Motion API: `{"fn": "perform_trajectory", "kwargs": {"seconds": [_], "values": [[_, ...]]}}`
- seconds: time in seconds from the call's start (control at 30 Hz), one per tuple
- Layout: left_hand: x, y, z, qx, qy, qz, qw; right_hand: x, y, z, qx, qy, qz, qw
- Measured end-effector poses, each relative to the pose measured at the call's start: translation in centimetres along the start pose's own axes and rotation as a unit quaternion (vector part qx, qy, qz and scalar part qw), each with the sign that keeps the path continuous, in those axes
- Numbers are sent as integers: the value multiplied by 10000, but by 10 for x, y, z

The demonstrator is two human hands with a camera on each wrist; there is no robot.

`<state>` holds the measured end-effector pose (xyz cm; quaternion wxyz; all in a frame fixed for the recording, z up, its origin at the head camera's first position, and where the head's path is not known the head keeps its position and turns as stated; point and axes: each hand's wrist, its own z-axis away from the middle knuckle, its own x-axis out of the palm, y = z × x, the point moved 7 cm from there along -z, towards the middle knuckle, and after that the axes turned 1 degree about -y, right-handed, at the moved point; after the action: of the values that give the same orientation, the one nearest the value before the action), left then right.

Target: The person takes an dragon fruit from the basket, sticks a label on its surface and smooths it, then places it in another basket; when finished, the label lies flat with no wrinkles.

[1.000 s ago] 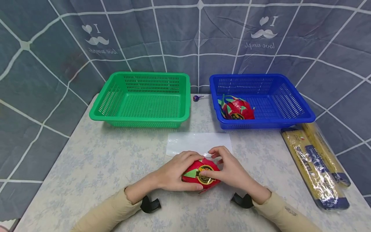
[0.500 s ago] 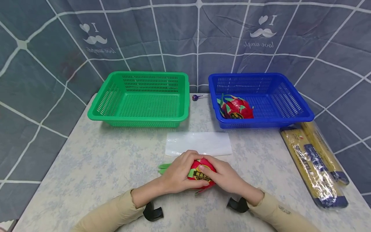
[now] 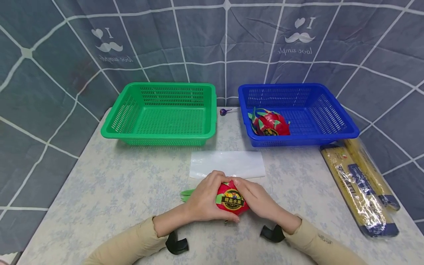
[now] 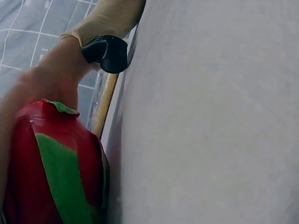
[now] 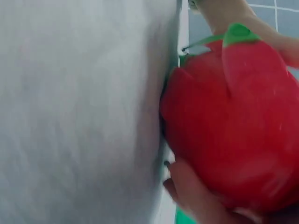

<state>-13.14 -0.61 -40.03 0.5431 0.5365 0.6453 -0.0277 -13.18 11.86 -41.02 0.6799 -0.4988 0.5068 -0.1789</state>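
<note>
A red dragon fruit (image 3: 233, 198) with green leaf tips and a black-and-gold round label sits in front of the person, between both hands. The left hand (image 3: 206, 200) grips its left side, thumb along the near side and fingers over the far side. The right hand (image 3: 260, 198) cups its right side, with its fingers meeting the left fingertips at the top. Green leaves (image 3: 186, 194) stick out beyond the left hand. In the right wrist view, fingers (image 5: 189, 189) curl against the red skin. The fruit's underside is hidden.
Behind stand a green basket (image 3: 159, 137) and a blue basket (image 3: 304, 141), the blue one holding another dragon fruit (image 3: 273, 123). A lollipop (image 3: 223, 112) lies between them. A white sheet (image 3: 226, 163) lies just beyond the hands. Two pasta packs (image 3: 357, 187) lie at the right.
The right hand has closed in on the fruit from the right, and its thumb has moved up off the label. The fruit has shifted slightly, and its leaves now show at the left.
</note>
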Motion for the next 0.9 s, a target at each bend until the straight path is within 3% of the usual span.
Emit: {"fn": "perform_trajectory", "kwargs": {"seconds": [0.13, 0.23, 0.43, 0.57, 0.7, 0.9], "values": [[-1, -2, 0, 38, 101, 195, 9998, 7, 2, -1, -314, -955, -826, 9915], [-2, -2, 0, 85, 209, 250, 9994, 9, 5, -2, -411, -1245, -1087, 9854], [-5, -2, 0, 308, 434, 228, 9983, 9, 6, -3, -598, -1176, -1074, 9854], [-8, -4, -1, 266, 686, 246, 9970, 10, 7, -4, -531, -1087, -1317, 9839], [-9, -7, 0, -46, 808, 404, 9959, 10, 8, -5, -413, -1033, -1485, 9826], [-7, -10, 0, -753, 595, 905, 9913, 13, 7, -6, -369, -1125, -1511, 9814]]}}
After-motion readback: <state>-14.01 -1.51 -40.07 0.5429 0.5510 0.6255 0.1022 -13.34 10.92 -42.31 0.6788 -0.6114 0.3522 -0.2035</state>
